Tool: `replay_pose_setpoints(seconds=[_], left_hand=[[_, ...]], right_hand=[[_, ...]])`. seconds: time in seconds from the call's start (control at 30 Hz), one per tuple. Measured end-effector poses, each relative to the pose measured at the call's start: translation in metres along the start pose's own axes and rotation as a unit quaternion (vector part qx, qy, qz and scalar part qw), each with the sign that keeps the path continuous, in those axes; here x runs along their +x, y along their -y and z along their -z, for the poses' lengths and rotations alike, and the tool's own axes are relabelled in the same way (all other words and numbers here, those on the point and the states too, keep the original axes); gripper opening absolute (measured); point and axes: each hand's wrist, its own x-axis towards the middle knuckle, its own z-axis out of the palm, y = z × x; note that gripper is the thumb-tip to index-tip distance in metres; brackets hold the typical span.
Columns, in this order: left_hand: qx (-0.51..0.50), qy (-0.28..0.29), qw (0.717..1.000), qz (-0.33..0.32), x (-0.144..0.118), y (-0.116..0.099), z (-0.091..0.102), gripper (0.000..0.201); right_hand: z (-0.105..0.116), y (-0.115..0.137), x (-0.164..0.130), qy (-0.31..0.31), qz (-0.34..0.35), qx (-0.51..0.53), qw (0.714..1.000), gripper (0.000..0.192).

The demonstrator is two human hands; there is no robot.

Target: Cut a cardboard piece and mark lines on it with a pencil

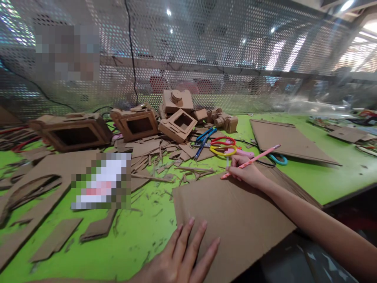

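Observation:
A large brown cardboard sheet (235, 214) lies on the green table (138, 236), overhanging its near edge. My left hand (188, 255) rests flat on the sheet's near left part, fingers spread. My right hand (246, 171) grips a pink pencil (253, 159) with its tip touching the sheet's far edge. Just beyond that hand lie scissors with yellow and red handles (223, 147).
Cardboard camera models (176, 122) and box frames (73, 133) stand at the back amid scraps and strips. Blue-handled scissors (204, 137) lie beside them. Another flat cardboard sheet (288, 141) lies at right. Cut-out sheets (32, 184) cover the left. A perforated metal screen (206, 59) backs the table.

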Motion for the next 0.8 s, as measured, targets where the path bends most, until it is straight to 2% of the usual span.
replay_pose_setpoints(seconds=[0.1, 0.2, 0.33, 0.47, 0.67, 0.8], left_hand=[[0.007, -0.009, 1.0, -0.004, 0.001, 0.001, 0.001, 0.047], [0.008, -0.004, 1.0, -0.006, 0.001, 0.0, 0.001, 0.047], [0.006, -0.01, 1.0, 0.025, 0.0, -0.004, 0.0, 0.048], [-0.002, -0.013, 1.0, 0.023, 0.0, -0.005, 0.0, 0.047], [-0.021, -0.032, 0.997, 0.066, 0.002, -0.006, 0.003, 0.043], [-0.025, -0.033, 0.998, 0.057, 0.002, -0.004, 0.002, 0.042]], right_hand=[[0.0, 0.001, -0.003, 0.008, -0.004, 0.014, 1.0, 0.032], [0.0, 0.003, -0.012, -0.016, -0.003, 0.02, 1.0, 0.036], [-0.002, 0.004, -0.021, -0.011, -0.025, 0.032, 0.999, 0.036], [-0.002, 0.004, -0.02, -0.01, -0.024, 0.037, 0.999, 0.035], [0.0, 0.004, -0.018, 0.016, -0.035, 0.032, 0.999, 0.033], [0.0, 0.004, -0.018, 0.013, -0.032, 0.036, 0.999, 0.032]])
